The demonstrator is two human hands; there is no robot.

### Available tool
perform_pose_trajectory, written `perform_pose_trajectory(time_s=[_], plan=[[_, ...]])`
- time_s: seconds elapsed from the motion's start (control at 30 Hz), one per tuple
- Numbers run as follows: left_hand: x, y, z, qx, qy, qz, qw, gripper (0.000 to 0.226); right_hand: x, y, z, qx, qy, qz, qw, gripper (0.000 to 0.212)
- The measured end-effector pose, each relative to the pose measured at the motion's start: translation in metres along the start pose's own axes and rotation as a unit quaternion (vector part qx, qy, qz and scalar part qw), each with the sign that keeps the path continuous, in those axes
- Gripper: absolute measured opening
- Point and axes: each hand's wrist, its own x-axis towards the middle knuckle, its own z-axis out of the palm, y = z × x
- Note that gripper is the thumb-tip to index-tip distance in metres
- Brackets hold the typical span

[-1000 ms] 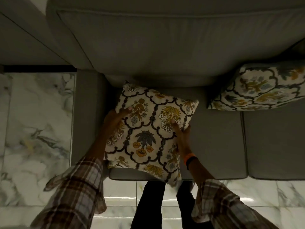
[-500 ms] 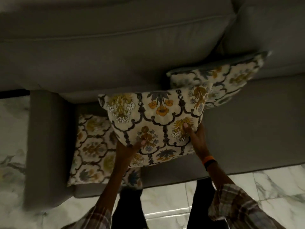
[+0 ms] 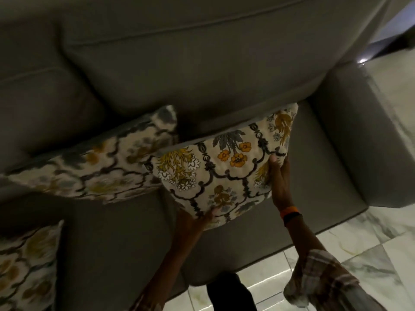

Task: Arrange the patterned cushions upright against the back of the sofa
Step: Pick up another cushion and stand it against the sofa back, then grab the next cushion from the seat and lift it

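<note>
Both hands clamp cushion (image 3: 226, 173): left hand (image 3: 197, 221) at lower edge, right hand (image 3: 278, 178) at right edge. Patterned face toward camera, top edge against sofa back (image 3: 190, 70), long axis tilted up-right.

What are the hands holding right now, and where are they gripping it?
Both hands hold one patterned cushion: the left hand grips its lower edge, and the right hand grips its right side edge.
</note>
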Motion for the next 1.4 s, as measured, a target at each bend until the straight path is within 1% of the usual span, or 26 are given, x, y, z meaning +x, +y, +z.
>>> perform_pose_trajectory(time_s=[0.03, 0.13, 0.17, 0.23, 0.3, 0.33, 0.37, 0.4, 0.5, 0.53, 0.6, 0.67, 0.73, 0.83, 0.9, 0.97, 1.03, 1.07, 1.1, 1.13, 1.17, 1.23, 1.3, 1.4], plan=[[0.020, 0.006, 0.021, 0.002, -0.008, 0.006, 1.000, 0.093, 0.024, 0.002, -0.018, 0.002, 0.006, 0.002, 1.000, 0.089], [0.080, 0.028, 0.075, 0.018, -0.030, 0.004, 0.999, 0.083, 0.094, 0.007, -0.065, 0.008, 0.018, 0.004, 1.000, 0.065], [0.097, 0.036, 0.090, 0.024, -0.030, 0.009, 0.999, 0.083, 0.115, 0.006, -0.077, 0.007, 0.030, -0.002, 1.000, 0.062], [0.129, 0.055, 0.122, 0.027, -0.027, 0.040, 0.998, 0.077, 0.155, -0.003, -0.101, 0.014, 0.061, -0.014, 0.998, 0.066], [0.156, 0.077, 0.153, 0.027, -0.017, 0.076, 0.997, 0.070, 0.192, -0.007, -0.123, 0.035, 0.083, -0.032, 0.995, 0.083], [0.164, 0.087, 0.164, 0.023, -0.014, 0.083, 0.996, 0.068, 0.208, -0.006, -0.131, 0.037, 0.093, -0.041, 0.994, 0.088], [0.174, 0.093, 0.178, 0.021, -0.008, 0.091, 0.996, 0.064, 0.224, -0.006, -0.139, 0.039, 0.099, -0.048, 0.993, 0.088], [0.182, 0.099, 0.190, 0.024, -0.008, 0.095, 0.995, 0.059, 0.240, -0.005, -0.148, 0.040, 0.104, -0.048, 0.993, 0.085], [0.202, 0.098, 0.226, 0.029, -0.012, 0.108, 0.994, 0.041, 0.281, 0.003, -0.166, 0.047, 0.111, -0.047, 0.992, 0.062], [0.208, 0.099, 0.236, 0.025, -0.018, 0.114, 0.993, 0.039, 0.292, 0.008, -0.172, 0.047, 0.121, -0.041, 0.991, 0.058], [0.225, 0.097, 0.254, 0.031, -0.018, 0.122, 0.992, 0.045, 0.308, 0.020, -0.183, 0.049, 0.135, -0.036, 0.989, 0.054], [0.244, 0.092, 0.266, 0.050, -0.027, 0.104, 0.993, 0.042, 0.318, 0.035, -0.192, 0.041, 0.134, -0.035, 0.989, 0.055], [0.263, 0.086, 0.271, 0.067, -0.040, 0.084, 0.993, 0.046, 0.321, 0.047, -0.196, 0.033, 0.123, -0.026, 0.991, 0.054], [0.279, 0.071, 0.270, 0.086, -0.028, 0.075, 0.993, 0.076, 0.315, 0.060, -0.194, 0.028, 0.128, -0.017, 0.991, 0.049], [0.278, 0.065, 0.268, 0.074, -0.025, 0.072, 0.994, 0.086, 0.298, 0.065, -0.186, 0.026, 0.150, -0.007, 0.988, 0.049], [0.272, 0.060, 0.261, 0.055, -0.021, 0.077, 0.995, 0.091, 0.273, 0.076, -0.175, 0.011, 0.196, 0.008, 0.981, 0.049], [0.262, 0.055, 0.251, 0.058, -0.012, 0.082, 0.995, 0.096, 0.241, 0.093, -0.161, -0.059, 0.218, 0.025, 0.974, 0.058], [0.255, 0.053, 0.242, 0.093, -0.005, 0.092, 0.991, 0.096, 0.222, 0.100, -0.151, -0.114, 0.227, 0.053, 0.966, 0.065], [0.246, 0.049, 0.231, 0.157, 0.007, 0.107, 0.982, 0.095, 0.201, 0.104, -0.139, -0.181, 0.235, 0.090, 0.951, 0.073], [0.236, 0.045, 0.218, 0.239, 0.022, 0.131, 0.962, 0.092, 0.180, 0.108, -0.127, -0.255, 0.232, 0.112, 0.932, 0.080], [0.227, 0.040, 0.206, 0.320, 0.030, 0.152, 0.934, 0.090, 0.159, 0.111, -0.116, -0.319, 0.210, 0.112, 0.917, 0.084], [0.203, 0.027, 0.172, 0.440, 0.015, 0.172, 0.881, 0.087, 0.117, 0.118, -0.089, -0.409, 0.125, 0.082, 0.900, 0.088], [0.181, 0.006, 0.135, 0.502, -0.012, 0.175, 0.847, 0.085, 0.078, 0.125, -0.059, -0.471, 0.029, 0.057, 0.880, 0.094], [0.144, -0.026, 0.081, 0.543, -0.035, 0.170, 0.822, 0.084, 0.022, 0.129, -0.011, -0.516, -0.077, 0.027, 0.853, 0.096]])
